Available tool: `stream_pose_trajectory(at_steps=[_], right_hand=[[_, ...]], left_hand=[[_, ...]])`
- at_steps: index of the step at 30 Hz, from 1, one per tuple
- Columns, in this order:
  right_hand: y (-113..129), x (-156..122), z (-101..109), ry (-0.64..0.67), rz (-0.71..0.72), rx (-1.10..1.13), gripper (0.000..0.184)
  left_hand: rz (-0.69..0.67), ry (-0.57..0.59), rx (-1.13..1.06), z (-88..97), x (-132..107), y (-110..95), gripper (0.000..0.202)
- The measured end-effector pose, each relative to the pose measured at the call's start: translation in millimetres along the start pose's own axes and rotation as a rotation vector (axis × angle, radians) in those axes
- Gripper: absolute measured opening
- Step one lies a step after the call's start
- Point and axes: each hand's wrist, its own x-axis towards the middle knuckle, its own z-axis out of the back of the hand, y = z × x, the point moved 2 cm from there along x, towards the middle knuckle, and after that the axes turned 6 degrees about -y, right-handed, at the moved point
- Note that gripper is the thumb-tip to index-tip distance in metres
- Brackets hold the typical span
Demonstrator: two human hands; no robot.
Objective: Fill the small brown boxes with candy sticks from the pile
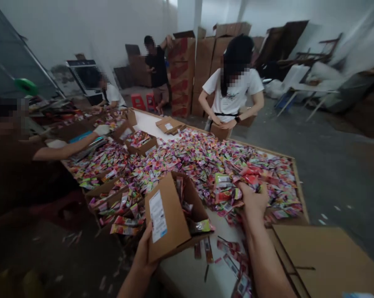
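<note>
My left hand point(145, 248) grips the near edge of a small open cardboard box point(168, 215) with a white label, tilted toward a heap of colourful candy packets point(205, 161). A few packets lie inside the box. My right hand point(252, 198) is closed on a bunch of packets point(236, 186) at the near side of the heap. The packets cover a large white table point(187, 273) with a wooden rim.
Open boxes holding packets point(121, 207) sit left of mine. A flat cardboard sheet point(326, 256) lies at the right. A person in a white shirt point(232, 91) stands at the table's far side. A gloved hand point(101, 130) reaches in from the left. Stacked cartons point(193, 70) stand behind.
</note>
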Motion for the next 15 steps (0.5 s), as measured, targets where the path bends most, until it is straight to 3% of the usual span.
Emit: stream_pose_trajectory(at_steps=[2, 4, 6, 8, 12, 15], right_hand=[[35, -10, 13, 0.015, 0.177, -0.028, 0.04], [53, -32, 16, 0.211, 0.349, -0.078, 0.038], [53, -55, 17, 0.445, 0.43, -0.167, 0.042], [43, -70, 24, 0.6, 0.421, -0.26, 0.046], [23, -77, 45, 0.714, 0.388, -0.372, 0.036], [4, -83, 55, 0.821, 0.155, -0.408, 0.024]], left_hand=[[-0.03, 0.056, 0.008, -19.9, 3, 15, 0.053], [-0.052, 0.1, 0.008, -32.3, 8, 29, 0.054], [-0.033, 0.14, 0.017, -37.2, 13, 42, 0.056], [0.015, 0.177, 0.056, -35.3, 16, 55, 0.057], [0.109, 0.201, 0.151, -17.7, 18, 80, 0.053], [0.158, 0.215, 0.157, -3.1, 22, 94, 0.054]])
